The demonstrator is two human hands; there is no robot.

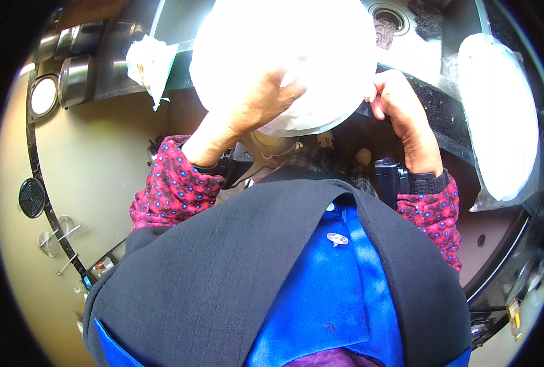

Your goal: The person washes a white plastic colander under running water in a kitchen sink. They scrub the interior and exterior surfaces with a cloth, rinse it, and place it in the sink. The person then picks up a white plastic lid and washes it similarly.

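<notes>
A large round white thing (272,41), washed out by glare, spans the top centre over the counter's edge; its lower rim looks thin and wrinkled. My left hand (269,98) reaches over its near part with fingers curled, and the glare hides whether they pinch the surface. At the right rim is my right hand (393,94), its thumb and fingers bent around a small whitish bit beside the edge. I cannot tell whether that bit belongs to the round thing.
Behind the right hand lies a sink with a drain (389,18), a crumpled cloth (384,36) and a dark scrubber (425,20). A long white item in clear plastic (499,119) rests at right. A crumpled plastic bag (151,66) and metal pots (77,80) stand left.
</notes>
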